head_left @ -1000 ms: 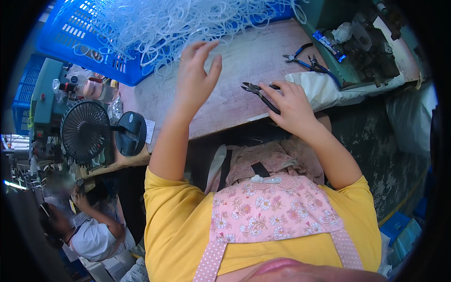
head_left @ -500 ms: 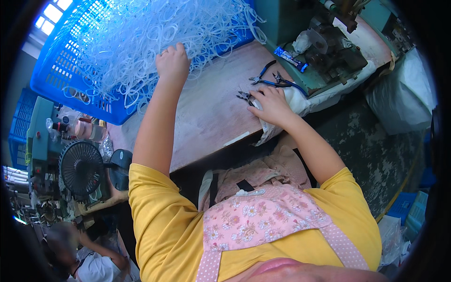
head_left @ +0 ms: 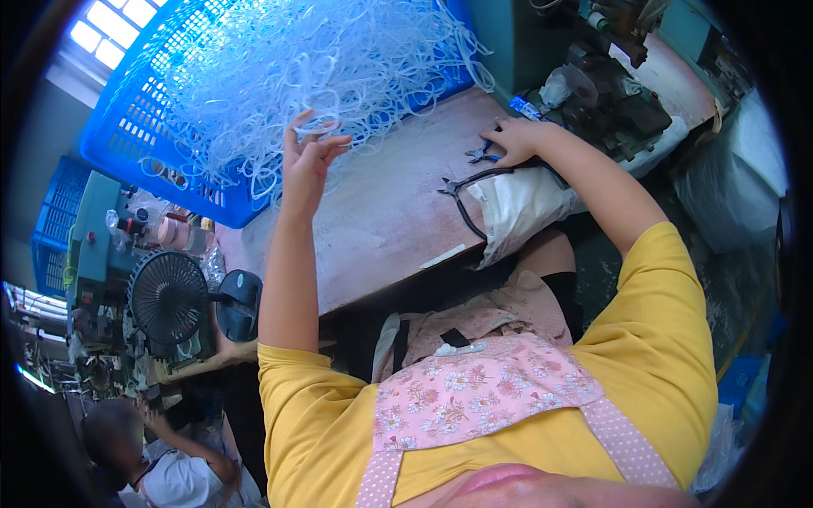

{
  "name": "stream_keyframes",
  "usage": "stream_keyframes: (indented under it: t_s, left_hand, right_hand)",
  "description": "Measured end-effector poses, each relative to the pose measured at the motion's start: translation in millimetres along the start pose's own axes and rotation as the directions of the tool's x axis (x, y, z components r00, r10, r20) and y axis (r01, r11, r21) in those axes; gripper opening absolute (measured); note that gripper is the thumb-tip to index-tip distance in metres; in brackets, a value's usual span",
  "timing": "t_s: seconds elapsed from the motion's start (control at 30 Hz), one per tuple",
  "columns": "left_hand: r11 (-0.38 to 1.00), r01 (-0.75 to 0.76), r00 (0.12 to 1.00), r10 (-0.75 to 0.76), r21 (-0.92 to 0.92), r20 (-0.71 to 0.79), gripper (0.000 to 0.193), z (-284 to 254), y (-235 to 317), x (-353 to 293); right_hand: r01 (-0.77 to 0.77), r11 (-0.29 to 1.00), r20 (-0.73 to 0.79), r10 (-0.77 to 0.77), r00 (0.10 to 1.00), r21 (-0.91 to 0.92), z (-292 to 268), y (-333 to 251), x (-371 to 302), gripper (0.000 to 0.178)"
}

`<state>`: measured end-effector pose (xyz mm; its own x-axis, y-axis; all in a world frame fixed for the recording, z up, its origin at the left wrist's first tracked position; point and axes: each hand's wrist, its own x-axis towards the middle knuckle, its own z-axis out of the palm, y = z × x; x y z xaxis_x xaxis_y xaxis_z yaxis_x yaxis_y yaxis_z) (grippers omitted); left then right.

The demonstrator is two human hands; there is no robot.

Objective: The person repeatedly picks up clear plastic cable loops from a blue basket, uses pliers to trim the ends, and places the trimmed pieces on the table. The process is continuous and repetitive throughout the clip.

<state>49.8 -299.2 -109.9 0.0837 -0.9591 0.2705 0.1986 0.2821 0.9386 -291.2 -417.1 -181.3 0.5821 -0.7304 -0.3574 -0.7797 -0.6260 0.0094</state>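
Surface: my worn wooden surface runs from 8 o'clock up to 1 o'clock, bare in the middle.
Room: a crowded workshop; bright window panes at 11 o'clock, another person bent over at 7 o'clock.
Basket: a big blue plastic basket sits at 11 o'clock, at the far edge of the surface, heaped with clear plastic loops.
Left hand: my left hand is raised at the basket's near edge, fingers loosely spread, fingertips pinching a few loops.
Right hand: my right hand lies flat, fingers spread, on the pliers at 1 o'clock.
Pliers: black-handled, lying on the surface beside a white cloth.
Machine: a green machine stands at 1 o'clock.
Fan: a small black fan stands at 8 o'clock.
Packages: small jars and bottles, pale and pinkish, cluster at 9 o'clock below the basket; their labels are too small to tell.
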Motion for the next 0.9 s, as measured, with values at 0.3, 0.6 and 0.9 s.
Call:
stream_keyframes:
  t_s: [0.3,0.6,0.9]
  left_hand:
    - [0.947,0.32,0.944,-0.321,-0.028,-0.077,0.041,22,-14,8]
    - [0.366,-0.129,0.976,0.212,0.922,0.053,0.053,17,-69,-14]
    - [-0.18,-0.327,0.871,0.324,0.928,0.369,0.066,48,-132,-22]
  right_hand:
    - [0.07,0.981,-0.462,-0.148,0.874,-0.181,39,8,6,0.044]
    - [0.132,0.985,-0.811,0.016,0.585,0.115,19,-35,12,0.029]
    - [-0.189,0.953,-0.632,0.299,0.715,0.237,52,-103,-4,0.039]
